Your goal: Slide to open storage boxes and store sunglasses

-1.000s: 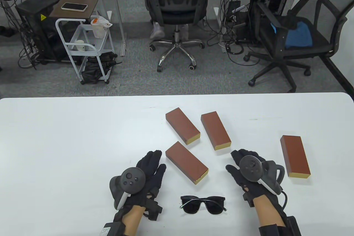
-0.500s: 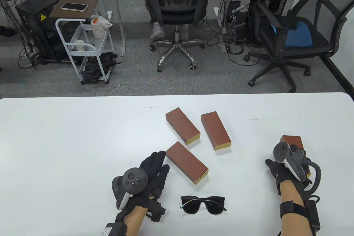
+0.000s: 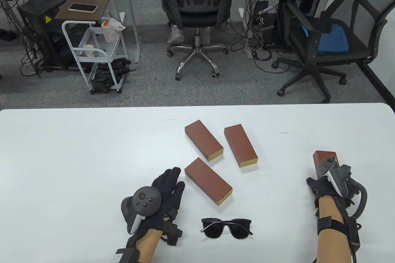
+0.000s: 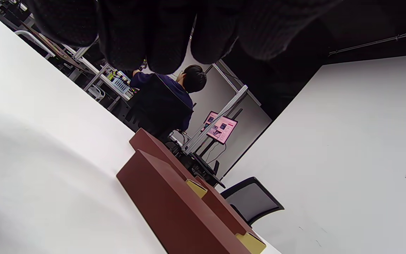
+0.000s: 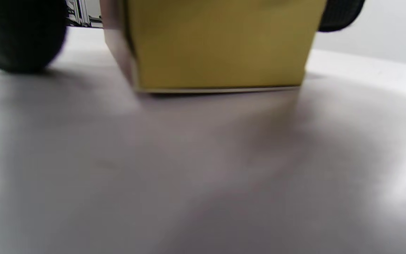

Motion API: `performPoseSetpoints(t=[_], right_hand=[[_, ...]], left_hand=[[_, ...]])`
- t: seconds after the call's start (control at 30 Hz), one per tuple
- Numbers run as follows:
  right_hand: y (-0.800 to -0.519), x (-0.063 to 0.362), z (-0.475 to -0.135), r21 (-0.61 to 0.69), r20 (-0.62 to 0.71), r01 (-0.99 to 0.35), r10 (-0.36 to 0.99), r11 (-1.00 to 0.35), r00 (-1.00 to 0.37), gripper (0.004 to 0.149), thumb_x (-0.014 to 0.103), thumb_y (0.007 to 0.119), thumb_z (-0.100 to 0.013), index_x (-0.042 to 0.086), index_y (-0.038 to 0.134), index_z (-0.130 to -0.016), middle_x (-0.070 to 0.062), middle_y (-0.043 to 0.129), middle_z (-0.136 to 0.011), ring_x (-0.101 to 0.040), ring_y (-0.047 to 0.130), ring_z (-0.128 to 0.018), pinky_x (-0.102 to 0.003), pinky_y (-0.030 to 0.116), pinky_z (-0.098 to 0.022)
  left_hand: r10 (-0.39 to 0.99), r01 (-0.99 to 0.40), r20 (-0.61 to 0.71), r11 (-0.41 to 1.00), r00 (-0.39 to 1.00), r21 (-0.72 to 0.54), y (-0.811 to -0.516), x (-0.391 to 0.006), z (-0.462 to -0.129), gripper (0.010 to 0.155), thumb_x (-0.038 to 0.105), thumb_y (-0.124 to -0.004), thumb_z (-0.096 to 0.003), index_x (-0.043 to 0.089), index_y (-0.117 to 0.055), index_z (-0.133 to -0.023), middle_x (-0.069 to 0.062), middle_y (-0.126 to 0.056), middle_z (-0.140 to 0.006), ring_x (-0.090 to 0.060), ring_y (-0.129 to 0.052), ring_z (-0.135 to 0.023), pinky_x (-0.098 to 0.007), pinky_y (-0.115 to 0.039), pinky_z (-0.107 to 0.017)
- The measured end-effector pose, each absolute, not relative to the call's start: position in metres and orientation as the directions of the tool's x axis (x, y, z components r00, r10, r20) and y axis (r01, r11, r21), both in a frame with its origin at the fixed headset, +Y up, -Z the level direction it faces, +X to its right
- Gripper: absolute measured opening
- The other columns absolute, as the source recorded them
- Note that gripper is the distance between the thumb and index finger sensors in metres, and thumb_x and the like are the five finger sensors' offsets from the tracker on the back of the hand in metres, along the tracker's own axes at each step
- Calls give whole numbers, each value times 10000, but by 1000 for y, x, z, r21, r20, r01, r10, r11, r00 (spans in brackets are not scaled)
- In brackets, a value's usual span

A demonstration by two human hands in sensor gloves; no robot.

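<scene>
Sunglasses [image 3: 226, 228] lying folded near the front edge of the white table [image 3: 77, 158], lenses dark, between the two forearms, touched by neither hand. Left hand [image 3: 163, 193] resting flat on the table, fingers stretched forward and close together, holding nothing, tips just beside the near box [image 3: 208, 180] but apart from it. Right hand [image 3: 324, 187] wrapped over the right-hand box [image 3: 319, 155] far out to the right, only its far brown end visible past the tracker; from the right wrist view, yellow box end [image 5: 220, 42] sitting on the table with a gloved finger [image 5: 16, 35] on either side, so gripping its flanks. Two more brown boxes [image 3: 203, 140] [image 3: 240, 145] lying further back, all closed with yellow ends facing the person
</scene>
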State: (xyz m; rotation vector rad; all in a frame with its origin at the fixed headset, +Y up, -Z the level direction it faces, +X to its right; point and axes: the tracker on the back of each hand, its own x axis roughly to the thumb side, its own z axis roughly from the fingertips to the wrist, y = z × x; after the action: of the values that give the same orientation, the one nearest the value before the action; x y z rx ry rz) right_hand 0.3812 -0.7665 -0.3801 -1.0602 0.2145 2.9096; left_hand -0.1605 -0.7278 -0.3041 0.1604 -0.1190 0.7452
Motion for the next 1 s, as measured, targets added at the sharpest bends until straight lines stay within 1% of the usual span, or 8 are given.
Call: performPoseSetpoints(t=[0.03,0.07,0.1,0.17,0.4,0.6,0.8,1.0], right_hand=[[-766,381,-380,107,-639,-81,-6,-991,-769,849,625,832,-296,344,408,-976,-173,474,-1060,-415,690,-877,-582,604,-658],[-765,381,-381,102,-625,-75,-6,-992,-781,827,613,827,-305,340,424,-973,-176,501,-1049,-402,721,-852,-569,629,-647],[-766,381,-382,106,-619,-76,-5,-991,-785,812,602,823,-312,338,425,-969,-179,507,-1042,-396,735,-839,-560,642,-640],[-767,380,-382,118,-616,-68,-20,-991,-787,790,584,812,-329,338,413,-964,-193,504,-1032,-385,751,-815,-547,662,-627],[-769,375,-380,112,-589,-43,-31,-993,-808,749,561,787,-351,343,407,-959,-223,504,-1006,-391,753,-788,-544,679,-607],[-759,367,-379,53,-530,-76,37,-996,-847,728,530,810,-345,359,451,-956,-217,495,-1005,-410,719,-789,-557,670,-603],[-727,346,-378,-8,-366,-109,104,-994,-925,721,523,830,-336,376,484,-951,-202,497,-1013,-413,697,-799,-561,654,-613],[-689,305,-368,2,-40,-195,195,-981,-980,721,500,861,-329,381,515,-950,-192,498,-1024,-413,681,-815,-566,635,-631]], left_hand=[[663,-681,162,725,730,104,-728,-161,-304,569,486,-719,-548,281,-695,-1078,-119,-734,-1113,-403,-734,-1008,-656,-640,-665],[660,-678,161,728,734,104,-728,-161,-304,566,487,-718,-549,283,-696,-1077,-86,-736,-1115,-402,-735,-1008,-655,-641,-666],[657,-675,160,731,736,103,-729,-161,-304,567,487,-717,-549,283,-695,-1078,-116,-733,-1114,-404,-733,-1009,-657,-639,-666],[645,-663,160,741,747,107,-729,-161,-304,568,487,-718,-548,284,-693,-1078,-89,-733,-1117,-402,-733,-1010,-657,-638,-667],[620,-639,163,761,768,115,-728,-161,-304,569,491,-716,-548,295,-683,-1081,-86,-728,-1117,-399,-731,-1007,-651,-640,-665],[588,-610,174,783,790,122,-727,-163,-304,587,510,-724,-541,298,-673,-1085,-87,-721,-1119,-400,-732,-1001,-646,-640,-665],[505,-540,235,833,831,121,-722,-156,-302,650,590,-732,-518,309,-649,-1098,-82,-711,-1127,-397,-736,-997,-635,-649,-660],[458,-514,299,846,837,142,-715,-147,-298,726,665,-745,-483,321,-626,-1112,-79,-684,-1146,-392,-733,-1000,-629,-654,-661]])
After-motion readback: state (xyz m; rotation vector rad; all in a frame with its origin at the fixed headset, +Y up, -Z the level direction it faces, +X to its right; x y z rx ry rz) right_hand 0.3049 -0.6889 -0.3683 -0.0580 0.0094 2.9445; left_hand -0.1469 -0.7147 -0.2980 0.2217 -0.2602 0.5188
